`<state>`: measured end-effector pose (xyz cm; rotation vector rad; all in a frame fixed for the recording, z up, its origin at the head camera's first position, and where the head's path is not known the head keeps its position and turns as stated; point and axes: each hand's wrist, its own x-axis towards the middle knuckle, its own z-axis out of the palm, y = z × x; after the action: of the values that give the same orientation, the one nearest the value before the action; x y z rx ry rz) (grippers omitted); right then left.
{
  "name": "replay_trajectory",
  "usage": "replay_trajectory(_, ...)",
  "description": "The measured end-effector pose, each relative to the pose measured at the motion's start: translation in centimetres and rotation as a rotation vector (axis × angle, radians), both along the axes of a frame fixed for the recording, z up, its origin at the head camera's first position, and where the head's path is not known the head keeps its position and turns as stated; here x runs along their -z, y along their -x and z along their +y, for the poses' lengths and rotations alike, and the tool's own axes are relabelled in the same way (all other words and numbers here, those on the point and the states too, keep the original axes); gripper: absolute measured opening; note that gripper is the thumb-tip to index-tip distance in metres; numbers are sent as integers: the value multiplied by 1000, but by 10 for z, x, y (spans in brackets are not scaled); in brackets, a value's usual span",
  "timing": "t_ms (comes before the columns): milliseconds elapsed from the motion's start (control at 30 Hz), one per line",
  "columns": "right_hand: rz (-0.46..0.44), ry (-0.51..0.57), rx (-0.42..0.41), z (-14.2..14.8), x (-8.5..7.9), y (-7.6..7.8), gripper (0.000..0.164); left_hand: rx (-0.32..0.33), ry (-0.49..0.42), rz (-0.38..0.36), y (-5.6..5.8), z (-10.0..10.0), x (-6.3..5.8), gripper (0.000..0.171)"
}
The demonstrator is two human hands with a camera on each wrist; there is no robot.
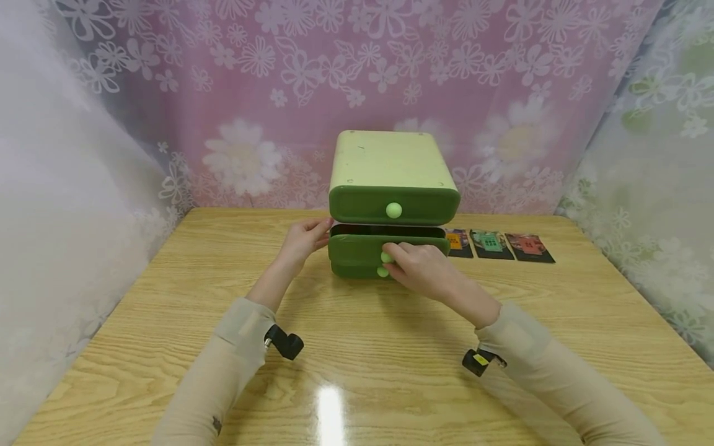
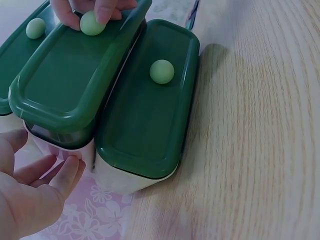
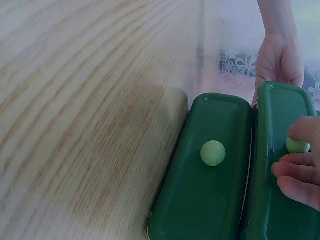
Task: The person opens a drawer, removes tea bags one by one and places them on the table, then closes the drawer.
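A small cabinet (image 1: pixel 390 158) with a cream body and green drawer fronts stands at the back of the table. Its middle drawer (image 1: pixel 357 249) is pulled out a little, leaving a dark gap above its front. With thumb and fingers, my right hand (image 1: pixel 421 267) pinches the round light-green knob (image 2: pixel 92 23) of that drawer. My left hand (image 1: pixel 304 238) is at the cabinet's left side, its fingertips (image 2: pixel 72 162) touching the side of the middle section. The top drawer (image 1: pixel 357 205) and bottom drawer (image 2: pixel 145 120) look closed.
Several dark cards with coloured labels, among them a green one (image 1: pixel 491 243) and a red one (image 1: pixel 530 248), lie in a row right of the cabinet. The wooden table (image 1: pixel 390 371) ends at a flowered pink curtain (image 1: pixel 279 93) behind.
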<state>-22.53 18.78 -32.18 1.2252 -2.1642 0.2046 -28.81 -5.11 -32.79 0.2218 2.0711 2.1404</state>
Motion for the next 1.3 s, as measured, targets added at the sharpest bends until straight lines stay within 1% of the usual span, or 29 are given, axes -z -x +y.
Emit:
replay_trajectory(167,10,3,3,0,0,-4,27,-2,13,-12,0,-1,0,48)
replay_trajectory(400,33,8,-4,1,0,-10,24,0,16,-25,1,-1,0,48)
replay_trajectory(600,30,3,-7,1,0,-16,25,-8,12,-2,1,0,1,48)
replay_trajectory(633,29,3,-7,1,0,-17,25,7,-11,12,10,-3,11,50)
replay_trajectory(700,23,4,-7,1,-1,-18,25,12,-15,24,10,-3,12,51)
replay_trajectory(833,21,8,-16,2,-2,-22,24,19,-24,21,9,-3,10,50)
replay_trajectory(867,22,10,-17,1,-3,-23,24,3,-2,10,-1,-1,0,48)
replay_trajectory(1067,42,6,-25,1,-4,-30,23,-4,30,-6,-2,-1,-2,47)
replay_trajectory(1300,54,10,-39,-1,-5,-37,23,4,22,-10,-4,-2,-2,48)
